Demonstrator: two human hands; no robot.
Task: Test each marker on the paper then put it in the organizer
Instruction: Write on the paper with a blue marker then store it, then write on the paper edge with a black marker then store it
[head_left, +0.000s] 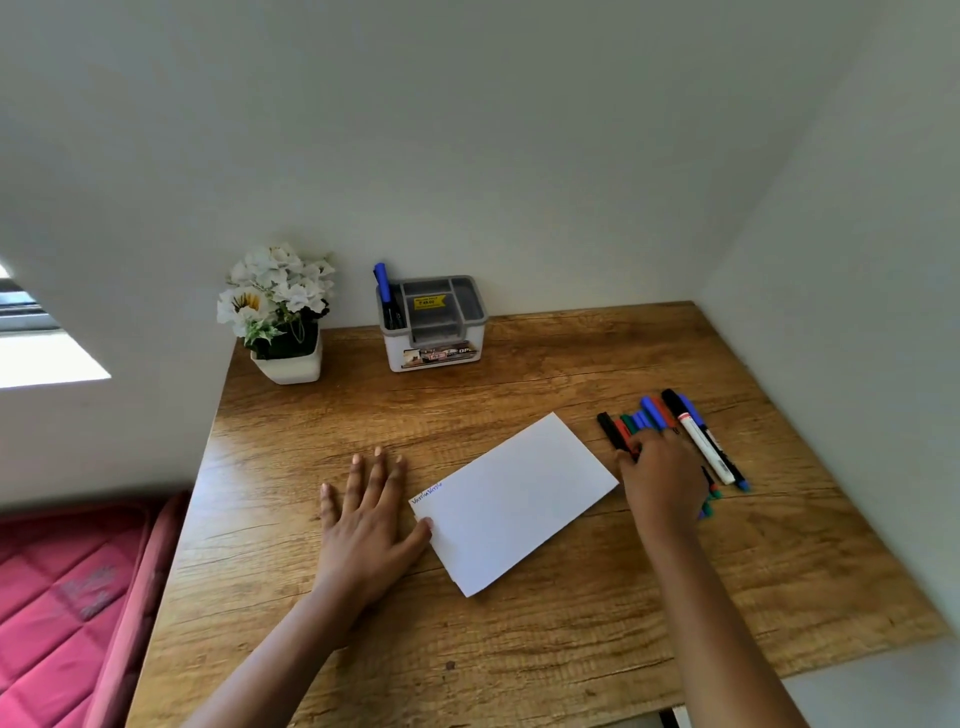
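The left hand (363, 525) is lying flat, fingers apart, thumb touching the paper (514, 499), which is carrying illegible scribbles. The right hand (662, 478) is lying over the markers (698, 441); whether its fingers are clamping one, I cannot tell.

The table (519, 649) carries one paper (514, 499), one organizer (436, 358) holding one blue marker (383, 283), one flowerpot (288, 366), and roughly eight loose markers (701, 441), some hidden.

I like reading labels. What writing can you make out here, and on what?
Yellow sticker in the organizer: perhaps "49.00", blurred.
Front label of the organizer: too blurred to read.
Paper: corner scribbles, no clear word.
White marker: print too small to read.
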